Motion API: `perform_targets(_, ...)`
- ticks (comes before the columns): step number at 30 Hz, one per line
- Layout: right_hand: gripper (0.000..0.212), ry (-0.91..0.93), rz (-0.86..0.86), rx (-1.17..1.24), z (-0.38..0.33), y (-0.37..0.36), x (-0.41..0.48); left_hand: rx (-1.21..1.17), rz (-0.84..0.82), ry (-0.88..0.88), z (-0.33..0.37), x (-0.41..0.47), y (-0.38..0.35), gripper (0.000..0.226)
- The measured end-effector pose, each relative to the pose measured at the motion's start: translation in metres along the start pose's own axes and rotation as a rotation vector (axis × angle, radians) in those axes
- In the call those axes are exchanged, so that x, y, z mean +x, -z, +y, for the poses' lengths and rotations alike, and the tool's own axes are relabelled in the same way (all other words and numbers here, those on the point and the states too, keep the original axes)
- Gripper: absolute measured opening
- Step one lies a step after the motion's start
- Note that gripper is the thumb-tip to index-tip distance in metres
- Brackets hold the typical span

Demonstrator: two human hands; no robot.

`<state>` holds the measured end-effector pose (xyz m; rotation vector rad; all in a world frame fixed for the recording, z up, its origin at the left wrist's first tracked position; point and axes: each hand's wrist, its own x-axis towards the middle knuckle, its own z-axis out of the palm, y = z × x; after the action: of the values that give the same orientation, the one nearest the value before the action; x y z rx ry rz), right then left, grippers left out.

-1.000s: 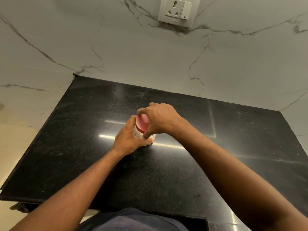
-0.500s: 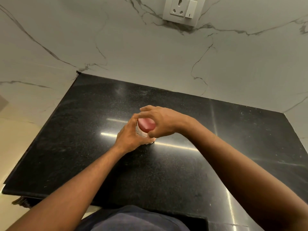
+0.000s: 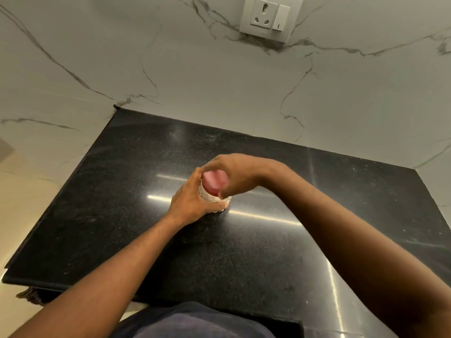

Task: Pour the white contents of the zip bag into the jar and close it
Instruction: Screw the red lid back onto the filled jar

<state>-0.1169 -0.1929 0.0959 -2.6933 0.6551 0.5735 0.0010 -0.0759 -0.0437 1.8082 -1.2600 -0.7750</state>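
Observation:
A small clear jar point(image 3: 207, 196) stands upright in the middle of the black counter point(image 3: 136, 215). My left hand point(image 3: 192, 200) wraps around its body from the left. A pink-red lid point(image 3: 214, 182) sits on the jar's mouth, and my right hand point(image 3: 234, 174) grips that lid from above and the right, slightly blurred. The glass shows pale through my fingers; how full the jar is stays hidden. No zip bag is in view.
The counter meets a white marble wall point(image 3: 219, 89) at the back and on both sides. A wall socket with a switch point(image 3: 267, 18) sits high on the back wall. The counter's front edge point(image 3: 73, 287) runs just before my body.
My right hand has turned on the lid, its wrist swinging round to the right. My left hand keeps the jar in place. The view has tilted up a little.

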Motion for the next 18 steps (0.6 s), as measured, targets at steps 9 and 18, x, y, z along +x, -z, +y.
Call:
perform_targets(9, 0.074, -0.302, 0.352, -0.263, -0.008, -0.027, 0.013, 0.026, 0.028, -0.007, 0.0, 0.001, -0.001, 0.095)
perform_targets(18, 0.086, 0.064, 0.058, -0.132, 0.008, -0.019, 0.0, 0.013, 0.027, -0.026, -0.002, 0.001, 0.0, 0.096)
